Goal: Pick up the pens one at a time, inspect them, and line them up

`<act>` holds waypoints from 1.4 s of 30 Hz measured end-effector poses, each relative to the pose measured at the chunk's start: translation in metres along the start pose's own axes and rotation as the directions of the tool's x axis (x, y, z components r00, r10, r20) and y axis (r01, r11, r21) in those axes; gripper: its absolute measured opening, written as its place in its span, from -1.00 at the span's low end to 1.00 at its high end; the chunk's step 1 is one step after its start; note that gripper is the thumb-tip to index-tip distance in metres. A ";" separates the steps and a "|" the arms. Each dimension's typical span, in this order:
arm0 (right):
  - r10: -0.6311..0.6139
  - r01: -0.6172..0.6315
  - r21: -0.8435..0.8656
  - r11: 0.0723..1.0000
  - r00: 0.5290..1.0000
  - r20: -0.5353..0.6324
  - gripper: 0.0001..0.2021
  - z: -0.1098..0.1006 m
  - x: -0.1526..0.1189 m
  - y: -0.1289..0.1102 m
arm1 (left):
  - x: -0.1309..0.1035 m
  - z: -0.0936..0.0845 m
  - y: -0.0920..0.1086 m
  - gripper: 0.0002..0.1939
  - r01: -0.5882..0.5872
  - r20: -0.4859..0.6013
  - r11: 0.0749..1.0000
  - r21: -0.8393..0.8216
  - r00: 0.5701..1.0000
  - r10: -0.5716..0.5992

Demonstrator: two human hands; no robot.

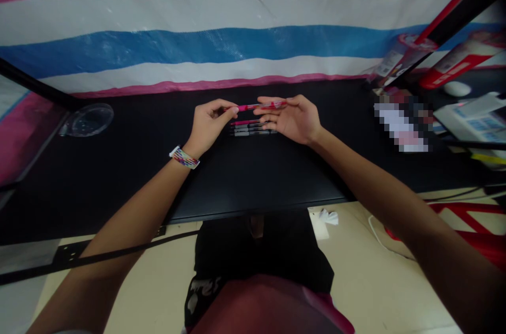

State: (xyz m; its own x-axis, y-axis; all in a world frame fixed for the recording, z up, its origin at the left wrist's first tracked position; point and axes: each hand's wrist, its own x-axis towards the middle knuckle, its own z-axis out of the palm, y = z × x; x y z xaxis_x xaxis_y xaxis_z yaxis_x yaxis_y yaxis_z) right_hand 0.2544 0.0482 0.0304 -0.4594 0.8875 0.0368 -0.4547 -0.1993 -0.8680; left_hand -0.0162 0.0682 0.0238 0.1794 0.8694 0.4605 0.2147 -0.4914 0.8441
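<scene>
- Spanning both hands, red pen (253, 107), level above the table, far-centre.
- Handling, judged by look: light, stiff, not very fragile; clear barrel probably smooth, could roll or slip in fingertips.
- Best hold probably the pink grip section toward its left end, thumb against forefinger; light pinch should do.
- Left hand (208, 122): thumb and forefinger closed on the pen's left end.
- Right hand (296, 120): fingers spread loosely, pen's right end at the thumb; can't tell if pinched.
- Just nearer than the pen: row of pens (253, 131) lying side by side on the black table (237, 176), one pink, others greyish.
- Far left: clear round dish (93, 119). Far right: white rounded object (457, 89).
</scene>
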 end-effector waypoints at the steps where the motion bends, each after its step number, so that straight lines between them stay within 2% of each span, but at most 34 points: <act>1: 0.016 -0.017 0.024 1.000 1.000 0.013 -0.47 0.000 0.000 0.000 | 0.000 0.000 0.000 -0.64 -0.003 -0.001 1.000 -0.003 1.000 0.003; 5: 0.034 -0.035 0.076 0.997 0.999 0.005 -0.53 0.000 0.000 0.001 | 0.000 0.000 0.000 -0.66 -0.008 0.003 1.000 -0.011 1.000 0.008; 10: 0.003 -0.002 0.023 1.000 0.998 -0.055 -0.61 0.003 0.001 0.002 | -0.001 0.001 0.002 -0.72 0.013 0.014 0.999 -0.039 1.000 -0.012; 15: -0.030 0.024 -0.057 0.998 0.994 -0.104 -0.55 0.008 0.001 0.001 | -0.002 0.002 0.004 -0.69 0.032 0.015 0.999 -0.035 0.999 -0.032; 19: -0.039 0.031 -0.056 0.998 0.989 -0.141 -0.52 0.008 0.000 0.000 | -0.002 0.002 0.004 -0.66 0.026 -0.002 0.999 -0.031 1.000 -0.026; 22: -0.036 0.033 -0.030 0.999 0.991 -0.132 -0.48 0.009 0.000 0.001 | -0.002 0.003 0.004 -0.65 0.025 -0.010 0.999 -0.023 1.000 -0.025; 36: -0.073 0.062 -0.067 0.996 0.982 -0.172 -0.56 0.009 0.002 0.005 | -0.003 0.004 0.005 -0.62 0.017 -0.017 0.999 -0.037 1.000 -0.018; 42: -0.058 0.050 -0.054 0.997 0.986 -0.157 -0.45 0.010 0.001 0.003 | -0.003 0.004 0.005 -0.61 0.027 -0.018 0.999 -0.024 0.999 -0.028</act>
State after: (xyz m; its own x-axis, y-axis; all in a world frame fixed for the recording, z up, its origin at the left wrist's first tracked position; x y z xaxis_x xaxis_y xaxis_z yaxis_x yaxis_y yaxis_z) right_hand 0.2449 0.0448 0.0327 -0.3067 0.9518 0.0087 -0.4349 -0.1320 -0.8907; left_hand -0.0119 0.0632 0.0261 0.1560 0.8835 0.4416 0.1962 -0.4659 0.8628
